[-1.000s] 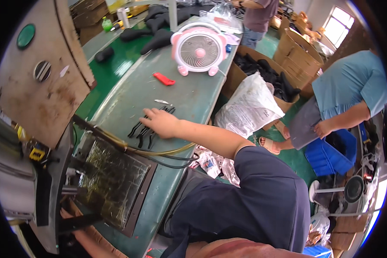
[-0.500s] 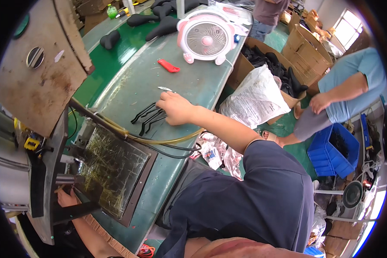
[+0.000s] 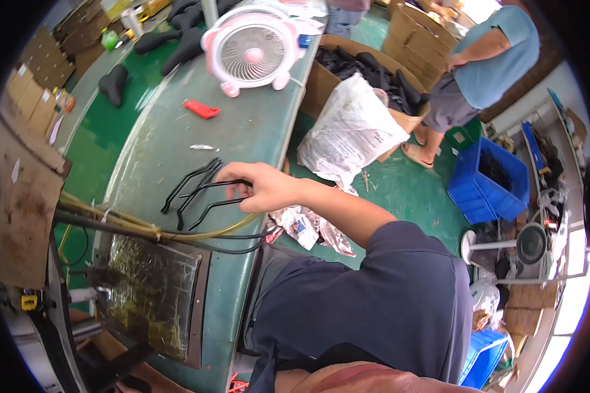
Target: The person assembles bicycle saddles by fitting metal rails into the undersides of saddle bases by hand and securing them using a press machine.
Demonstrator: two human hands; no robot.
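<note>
My right hand (image 3: 263, 188) is over the bench with its fingers curled round the end of a black bent metal rod, which looks like a saddle rail (image 3: 217, 204). More black saddle rails (image 3: 191, 178) lie beside it on the green bench top, just left of my fingers. A thin silvery piece (image 3: 204, 147) and a red-handled cutter (image 3: 201, 109) rest farther up the bench. My left hand does not show; the machine at the lower left covers that area.
A metal plate (image 3: 152, 295) with a scratched, yellowish surface sits at the near left, with hoses (image 3: 223, 234) crossing above it. Farther off are a pink and white fan (image 3: 252, 56), black bike saddles (image 3: 115, 84), a white sack (image 3: 351, 131), a blue crate (image 3: 469, 187) and another person (image 3: 488, 65).
The view has swung, shifting the bench and fan leftward. My right hand now lifts a rail slightly among the others. My left hand has gone out of sight. The other person has turned and stands straighter.
</note>
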